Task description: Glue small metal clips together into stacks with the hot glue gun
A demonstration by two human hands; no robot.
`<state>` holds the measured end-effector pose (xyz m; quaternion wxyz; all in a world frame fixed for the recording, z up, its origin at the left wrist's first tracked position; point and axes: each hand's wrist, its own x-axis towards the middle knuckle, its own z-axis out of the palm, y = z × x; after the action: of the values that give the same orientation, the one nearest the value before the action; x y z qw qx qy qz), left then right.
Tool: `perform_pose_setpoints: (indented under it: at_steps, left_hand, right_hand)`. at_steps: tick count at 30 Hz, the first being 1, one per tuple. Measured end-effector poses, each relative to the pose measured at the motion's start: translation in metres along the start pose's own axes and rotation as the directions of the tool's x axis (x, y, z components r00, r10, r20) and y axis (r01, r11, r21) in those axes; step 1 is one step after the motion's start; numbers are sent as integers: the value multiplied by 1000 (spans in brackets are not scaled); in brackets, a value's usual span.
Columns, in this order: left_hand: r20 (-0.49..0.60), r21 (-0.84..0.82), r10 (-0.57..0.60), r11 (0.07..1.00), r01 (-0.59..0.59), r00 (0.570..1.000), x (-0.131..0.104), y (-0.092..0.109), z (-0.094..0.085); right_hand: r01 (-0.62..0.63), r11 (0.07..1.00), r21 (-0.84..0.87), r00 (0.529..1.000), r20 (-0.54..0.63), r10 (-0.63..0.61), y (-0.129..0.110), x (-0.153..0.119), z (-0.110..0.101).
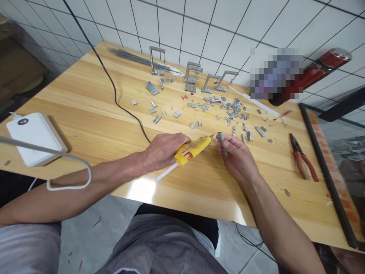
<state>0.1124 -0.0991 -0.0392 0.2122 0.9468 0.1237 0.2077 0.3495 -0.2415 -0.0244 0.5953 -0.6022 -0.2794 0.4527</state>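
My left hand (pixel 168 150) is wrapped round the handle of a yellow hot glue gun (pixel 196 148), its nozzle pointing up and right. A white glue stick (pixel 167 172) juts from the gun's back end. Between the thumb and fingers of my right hand (pixel 236 152) is a small grey bar (pixel 221 141), held upright just right of the nozzle. I cannot tell whether nozzle and bar touch. Beyond both hands lie many loose grey pieces (pixel 235 108), with several grey bracket-shaped frames (pixel 189 72) standing behind them.
Red-handled pliers (pixel 302 161) lie at the right, beside a dark-framed glass panel (pixel 325 171). A white power bank (pixel 35 139) sits at the left under a cable. A black cord (pixel 114 91) crosses the table. Thin grey rods (pixel 131 57) and a red flask (pixel 322 72) are at the back.
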Motion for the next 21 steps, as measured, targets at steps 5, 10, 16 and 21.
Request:
perform_pose_setpoints:
  at_steps: [5, 10, 16, 21]
  left_hand:
    - [13, 3, 36, 999, -36, 999, 0, 0, -1]
    - [46, 10, -9, 1000, 9, 999, 0, 0, 0]
    - [48, -10, -2, 1000, 2, 999, 1, 2, 0]
    - [65, -20, -23, 1000, 25, 998, 1, 3, -1]
  right_hand:
    - [-29, 1000, -1, 999, 16, 29, -2, -1, 1]
    - [-30, 999, -18, 999, 38, 30, 1, -1, -2]
    - [-29, 999, -45, 998, 62, 32, 2, 0, -2]
    - [-63, 998, 5, 997, 48, 63, 1, 1, -2]
